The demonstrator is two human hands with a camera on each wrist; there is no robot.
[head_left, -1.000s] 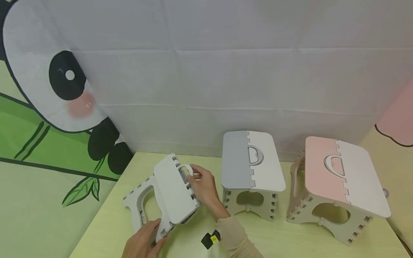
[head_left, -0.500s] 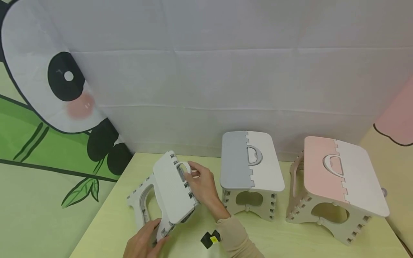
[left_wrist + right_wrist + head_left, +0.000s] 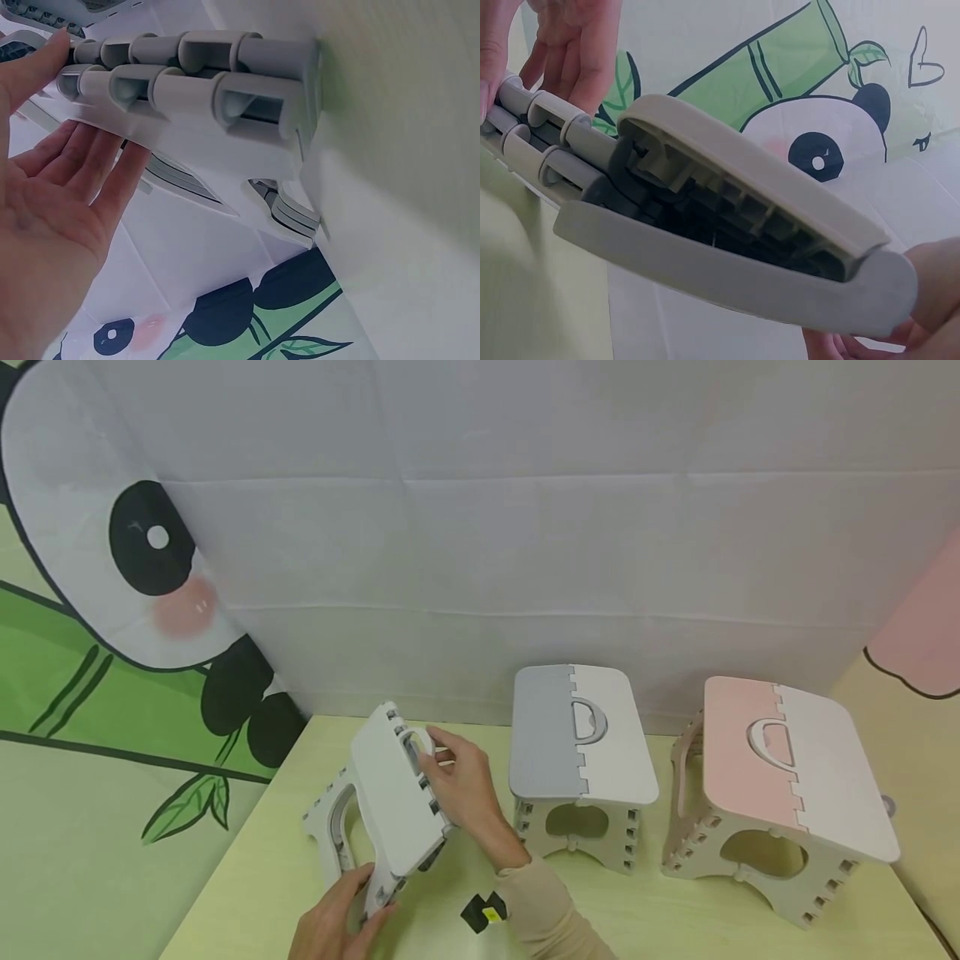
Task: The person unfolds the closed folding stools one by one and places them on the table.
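Observation:
A white and grey folding stool [image 3: 390, 802] stands tilted and partly folded on the left of the table. My left hand [image 3: 337, 914] grips its near lower leg edge; in the left wrist view the thumb lies over the hinged rim of the stool [image 3: 195, 97] and the fingers are beneath. At the upper seat edge, my right hand [image 3: 465, 785] holds the stool by its carry handle [image 3: 422, 742]. The right wrist view shows the two seat halves [image 3: 727, 277] folded into a narrow V, with ribbed undersides between them.
To the right stand two unfolded stools, one grey and white [image 3: 547, 735], one pink and white [image 3: 750, 752]. A small black and yellow item [image 3: 483, 912] lies on the table [image 3: 247, 877] by the right sleeve. A panda-print cloth [image 3: 487, 543] hangs behind.
The stool's leg end has shifted right while its seat has moved a little left and up. The stool looks slightly narrower. My right hand has moved left and up with the handle.

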